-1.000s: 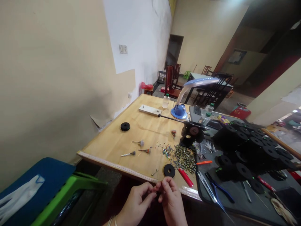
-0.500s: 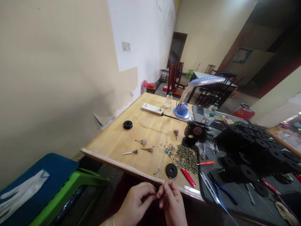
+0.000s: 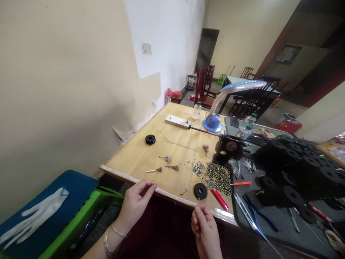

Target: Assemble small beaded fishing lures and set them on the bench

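Observation:
My left hand (image 3: 138, 201) is at the table's front edge, thumb and fingertips pinched together. Well to its right, my right hand (image 3: 206, 228) is also closed in a pinch, just below the edge. Whatever lies between the fingertips of either hand is too fine to make out. Just beyond my right hand lies a black foam ring spool (image 3: 201, 191) with a bit of green on its rim. Beside it are a small metal piece (image 3: 183, 191) and a red tool handle (image 3: 220, 199). Small dark-and-yellow pieces (image 3: 219, 176) are heaped behind, next to coloured beads (image 3: 198, 168).
Several small brushes (image 3: 172, 167) and another black spool (image 3: 150, 139) lie on the wooden table. A blue lamp (image 3: 212, 123) stands behind a black winding device (image 3: 228, 149). Pliers (image 3: 260, 213) and stacked black spools (image 3: 285, 154) occupy the dark mat. A white glove (image 3: 40, 216) rests on the stool.
My hands were together at the fingertips and have moved apart. The left went to the left and up to the table edge; the right shifted slightly right. The view shifted a little.

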The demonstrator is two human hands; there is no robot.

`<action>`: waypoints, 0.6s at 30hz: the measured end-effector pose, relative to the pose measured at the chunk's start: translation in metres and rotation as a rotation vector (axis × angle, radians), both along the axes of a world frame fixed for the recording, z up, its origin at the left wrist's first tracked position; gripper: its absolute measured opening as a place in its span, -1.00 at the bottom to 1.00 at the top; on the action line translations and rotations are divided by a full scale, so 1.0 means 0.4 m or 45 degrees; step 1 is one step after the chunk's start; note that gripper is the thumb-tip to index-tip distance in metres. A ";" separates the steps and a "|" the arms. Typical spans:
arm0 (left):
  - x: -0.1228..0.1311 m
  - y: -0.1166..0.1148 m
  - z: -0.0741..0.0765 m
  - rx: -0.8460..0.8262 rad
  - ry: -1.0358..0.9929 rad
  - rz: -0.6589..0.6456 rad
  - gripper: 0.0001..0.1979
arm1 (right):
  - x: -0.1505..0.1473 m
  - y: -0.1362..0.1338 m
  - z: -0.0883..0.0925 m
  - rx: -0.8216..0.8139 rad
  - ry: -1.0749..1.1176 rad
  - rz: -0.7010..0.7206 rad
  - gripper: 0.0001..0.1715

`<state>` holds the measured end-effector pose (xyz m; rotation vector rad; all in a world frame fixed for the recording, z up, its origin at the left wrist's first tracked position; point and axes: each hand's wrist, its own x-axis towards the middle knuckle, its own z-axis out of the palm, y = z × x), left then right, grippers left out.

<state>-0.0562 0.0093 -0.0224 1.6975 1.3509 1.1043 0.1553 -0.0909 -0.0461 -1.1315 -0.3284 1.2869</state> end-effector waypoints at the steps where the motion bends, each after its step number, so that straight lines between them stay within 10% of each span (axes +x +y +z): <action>1: 0.006 -0.004 0.001 -0.010 -0.006 -0.016 -0.83 | 0.000 0.000 0.001 -0.006 -0.002 -0.001 -0.56; 12: 0.076 -0.021 0.037 -0.127 -0.156 -0.188 -0.83 | 0.008 -0.006 -0.006 -0.026 -0.015 -0.031 -0.54; 18: 0.151 -0.087 0.034 -0.612 -0.442 -0.459 -0.81 | 0.013 -0.005 -0.010 -0.003 -0.167 -0.082 -0.63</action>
